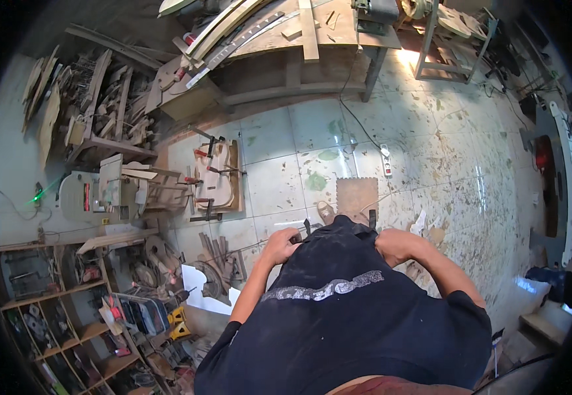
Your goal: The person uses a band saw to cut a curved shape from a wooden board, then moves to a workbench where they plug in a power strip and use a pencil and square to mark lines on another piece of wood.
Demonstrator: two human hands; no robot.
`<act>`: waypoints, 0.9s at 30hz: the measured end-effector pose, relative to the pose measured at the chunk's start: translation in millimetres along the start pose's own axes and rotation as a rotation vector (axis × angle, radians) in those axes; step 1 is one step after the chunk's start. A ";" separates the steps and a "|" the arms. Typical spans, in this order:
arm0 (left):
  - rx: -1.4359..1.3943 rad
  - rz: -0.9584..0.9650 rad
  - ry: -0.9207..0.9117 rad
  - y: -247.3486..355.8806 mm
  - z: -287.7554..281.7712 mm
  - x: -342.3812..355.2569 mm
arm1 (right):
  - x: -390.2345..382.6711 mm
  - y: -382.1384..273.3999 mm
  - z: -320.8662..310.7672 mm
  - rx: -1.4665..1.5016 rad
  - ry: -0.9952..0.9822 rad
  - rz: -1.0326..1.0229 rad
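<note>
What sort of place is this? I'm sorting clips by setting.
Probably a woodworking shop: wood offcuts piled by the wall, a clamped wooden workpiece on the chip-strewn tiled floor, and a cluttered workbench.

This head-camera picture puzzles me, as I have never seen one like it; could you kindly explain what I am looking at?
It comes from a wide fisheye camera worn on a person's head, looking down, so straight edges bend near the rim. The big dark shape is the person's own black shirt, and the bare forearms rise from it. The left hand grips a small dark object at the shirt's front edge; what it is I cannot tell. The right hand is hidden behind the shirt. Below lies a pale tiled floor scattered with wood chips, a square brown board, a white power strip and a clamped wooden workpiece. A workbench stands beyond, and shelves of tools on the left.
</note>
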State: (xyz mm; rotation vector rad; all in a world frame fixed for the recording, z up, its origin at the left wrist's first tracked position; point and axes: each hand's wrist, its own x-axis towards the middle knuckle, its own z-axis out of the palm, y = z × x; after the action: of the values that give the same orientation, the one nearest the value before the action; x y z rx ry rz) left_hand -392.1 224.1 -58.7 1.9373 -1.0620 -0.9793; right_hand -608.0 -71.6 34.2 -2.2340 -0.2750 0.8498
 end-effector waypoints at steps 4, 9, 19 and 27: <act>0.068 0.057 -0.039 -1.1 -0.7 7.0 | 2.2 5.2 -7.8 -0.015 -0.022 -0.024; 0.038 0.088 -0.031 -3.5 3.5 13.8 | 3.4 12.7 -12.1 -0.063 -0.038 -0.018; 0.027 0.057 0.018 -7.0 12.8 15.9 | 5.8 17.7 -28.6 -0.048 -0.076 -0.021; 0.016 0.042 0.034 -11.2 17.9 17.6 | 9.6 19.2 -44.8 -0.054 -0.128 -0.035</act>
State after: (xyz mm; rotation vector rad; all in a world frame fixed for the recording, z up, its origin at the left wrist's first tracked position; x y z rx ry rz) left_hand -397.0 209.2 -81.2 1.9307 -1.0899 -0.9147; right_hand -572.7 -106.1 39.6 -2.2214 -0.4012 0.9784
